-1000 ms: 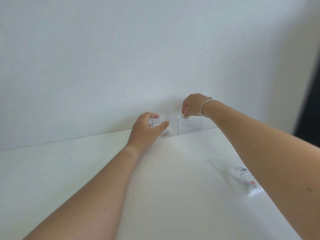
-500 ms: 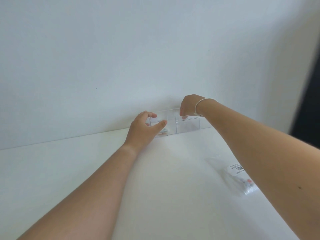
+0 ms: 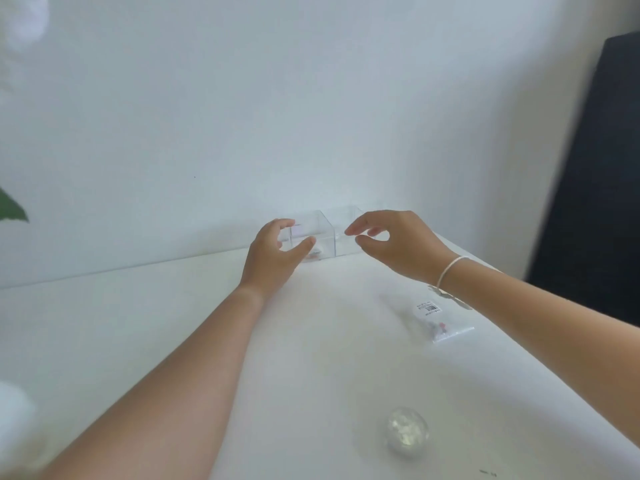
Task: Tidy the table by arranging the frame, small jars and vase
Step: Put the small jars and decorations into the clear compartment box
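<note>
Though the plastic packet (image 3: 437, 318) on the table (image 3: 138, 323) carries a barcode label, its print is too small to read. Two clear boxes (image 3: 323, 233) stand against the wall (image 3: 311, 98). Left hand (image 3: 273, 258) cups the left box, fingers apart; right hand (image 3: 398, 244) hovers open just beside the right box. Near the front edge sits a small glass jar (image 3: 407, 432).

Soft, even daylight washes the white table (image 3: 145, 341) and wall, casting only faint shadows beneath the left hand (image 3: 273, 258) and right hand (image 3: 398, 244). Wide-angle bending curves the edges; the whole frame is slightly motion-blurred.
</note>
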Demonstrator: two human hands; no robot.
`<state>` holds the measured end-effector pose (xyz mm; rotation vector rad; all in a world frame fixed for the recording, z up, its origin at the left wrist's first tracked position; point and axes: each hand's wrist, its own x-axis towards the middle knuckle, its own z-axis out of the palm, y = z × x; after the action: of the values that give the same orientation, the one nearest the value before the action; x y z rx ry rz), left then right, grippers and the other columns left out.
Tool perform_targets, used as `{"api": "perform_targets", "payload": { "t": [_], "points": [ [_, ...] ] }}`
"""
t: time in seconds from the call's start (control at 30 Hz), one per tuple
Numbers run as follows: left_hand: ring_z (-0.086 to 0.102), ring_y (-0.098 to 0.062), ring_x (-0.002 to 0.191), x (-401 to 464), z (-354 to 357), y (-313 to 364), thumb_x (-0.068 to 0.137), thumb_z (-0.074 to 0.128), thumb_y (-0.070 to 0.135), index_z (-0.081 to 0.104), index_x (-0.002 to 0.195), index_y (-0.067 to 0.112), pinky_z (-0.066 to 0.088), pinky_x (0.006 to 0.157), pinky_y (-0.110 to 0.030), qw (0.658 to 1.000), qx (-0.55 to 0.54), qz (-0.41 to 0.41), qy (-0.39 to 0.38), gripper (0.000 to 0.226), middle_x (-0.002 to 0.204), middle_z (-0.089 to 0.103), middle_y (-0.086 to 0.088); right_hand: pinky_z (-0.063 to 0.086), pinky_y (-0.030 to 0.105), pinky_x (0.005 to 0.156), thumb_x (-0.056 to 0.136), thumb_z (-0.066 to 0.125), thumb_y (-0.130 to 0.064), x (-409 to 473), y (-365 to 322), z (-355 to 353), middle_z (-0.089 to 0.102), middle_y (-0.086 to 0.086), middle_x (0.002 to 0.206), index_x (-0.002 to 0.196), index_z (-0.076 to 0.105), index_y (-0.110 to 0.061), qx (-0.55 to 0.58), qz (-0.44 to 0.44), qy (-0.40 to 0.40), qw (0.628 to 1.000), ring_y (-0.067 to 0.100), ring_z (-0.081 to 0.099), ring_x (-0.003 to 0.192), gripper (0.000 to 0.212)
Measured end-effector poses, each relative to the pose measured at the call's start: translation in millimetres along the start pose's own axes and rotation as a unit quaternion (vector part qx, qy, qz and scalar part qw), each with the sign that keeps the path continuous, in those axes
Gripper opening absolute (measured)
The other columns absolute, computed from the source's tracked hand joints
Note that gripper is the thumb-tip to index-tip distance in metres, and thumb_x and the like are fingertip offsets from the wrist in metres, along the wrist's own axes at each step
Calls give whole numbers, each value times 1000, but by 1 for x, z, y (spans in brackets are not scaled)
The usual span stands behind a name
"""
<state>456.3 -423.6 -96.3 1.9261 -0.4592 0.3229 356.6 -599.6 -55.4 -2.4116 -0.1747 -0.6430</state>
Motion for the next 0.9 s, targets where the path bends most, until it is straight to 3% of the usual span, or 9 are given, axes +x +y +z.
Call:
{"api": "perform_targets", "payload": {
  "t": [0.07,0.2,0.33,0.47,0.57,0.73,0.9],
  "points": [
    [49,-11,105,-15,-6,3,77,64,44,51,118,33,34,67,-10,1000,-9,-2,-4,44,119,47,20,37,0,70,84,57,-18,-23,-7,-2,65,-16,92,88,65,-33,18,4,-23,1000,9,57,87,17],
    [50,-10,105,-52,-18,14,77,63,47,51,119,33,36,70,-12,1000,-6,3,-11,45,121,49,19,41,11,78,83,60,-20,-62,-21,-7,67,-14,95,90,66,-31,56,21,-43,997,10,60,89,15],
    [50,-5,103,-91,-31,28,79,63,44,52,120,34,37,71,-12,999,-2,5,-35,43,118,51,18,40,4,75,82,62,-25,-96,-36,-15,69,-13,97,89,67,-33,79,38,-60,994,8,62,89,11],
    [49,10,96,-132,-44,45,78,65,42,54,113,38,39,64,-6,998,-5,10,-67,37,100,50,28,41,12,81,81,64,-31,-128,-44,-19,68,-19,96,89,66,-36,82,45,-89,992,6,61,93,9],
    [54,4,97,-161,-52,57,78,67,38,55,101,46,37,64,4,994,-18,20,-108,27,97,50,31,39,11,81,78,66,-36,-146,-47,-24,65,-25,94,86,64,-43,76,42,-104,991,0,57,94,11],
    [55,7,96,-194,-62,70,74,67,42,61,97,43,41,81,-11,984,-29,40,-169,24,106,62,23,38,8,84,71,71,-41,-161,-52,-29,62,-26,96,87,60,-49,47,28,-130,990,-2,53,99,20],
    [57,1,95,-220,-72,76,69,68,40,67,88,36,40,85,-8,969,-33,66,-236,19,95,66,22,31,-2,83,70,72,-44,-160,-55,-29,65,-19,103,85,57,-51,10,7,-161,987,-4,51,100,22]
  ]
}}
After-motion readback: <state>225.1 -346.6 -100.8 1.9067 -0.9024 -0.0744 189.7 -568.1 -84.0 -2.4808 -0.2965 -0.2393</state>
